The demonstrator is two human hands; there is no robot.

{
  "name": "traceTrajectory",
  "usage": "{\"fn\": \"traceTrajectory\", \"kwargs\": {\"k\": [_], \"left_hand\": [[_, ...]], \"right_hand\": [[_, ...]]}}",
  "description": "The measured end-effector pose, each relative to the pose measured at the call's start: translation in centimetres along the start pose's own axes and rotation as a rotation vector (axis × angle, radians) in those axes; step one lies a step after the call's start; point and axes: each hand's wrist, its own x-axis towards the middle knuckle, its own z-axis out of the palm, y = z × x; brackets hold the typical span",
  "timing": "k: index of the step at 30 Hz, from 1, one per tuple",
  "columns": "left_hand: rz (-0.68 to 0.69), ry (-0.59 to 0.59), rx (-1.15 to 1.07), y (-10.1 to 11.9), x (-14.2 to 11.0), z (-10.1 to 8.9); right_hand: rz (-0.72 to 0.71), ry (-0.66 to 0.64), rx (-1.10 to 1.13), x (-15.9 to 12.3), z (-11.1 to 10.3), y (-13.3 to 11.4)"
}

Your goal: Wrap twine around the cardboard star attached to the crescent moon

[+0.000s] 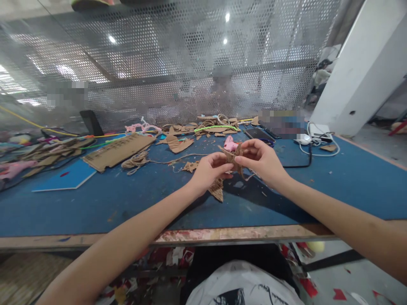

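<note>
L hand [212, 170] & R hand [259, 160] pinching 1 brown cardboard piece [237, 161], blue tabletop [159, 212] below.

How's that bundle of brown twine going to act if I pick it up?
The twine bundle will likely sag, since its loops lie loose and uneven. It's probably light, being thin cord. The strand trailing off to the right may drag along.
</note>
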Motion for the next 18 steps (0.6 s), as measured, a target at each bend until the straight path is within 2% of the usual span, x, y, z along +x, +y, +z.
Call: {"fn": "traceTrajectory", "kwargs": {"k": [2,4,6,9,11,14,18], "left_hand": [[0.043,0.060,-0.005,0.2,0.3,-0.5],[0.092,0.146,-0.085,0.6,0.8,-1.1],[0.110,0.222,-0.231,1.2,1.4,-1.9],[0.094,0.285,-0.398,1.7,2.3,-2.9],[0.088,0.327,-0.456,1.8,2.8,-3.5],[0.088,0.400,-0.515,1.6,3.4,-4.5],[0.078,0.522,-0.526,1.4,3.9,-5.5]], "right_hand": [[-0.096,-0.010,-0.079,0.4,-0.5,-0.3],[-0.224,0.035,-0.229,1.1,-1.6,-0.4],[-0.346,0.106,-0.474,1.9,-3.1,-0.4],[-0.464,0.125,-0.796,3.2,-5.3,0.2],[-0.481,0.097,-0.948,4.0,-6.4,0.9],[-0.409,0.011,-1.174,4.8,-7.6,2.0],[-0.308,-0.028,-1.269,5.1,-8.0,2.4]]}}
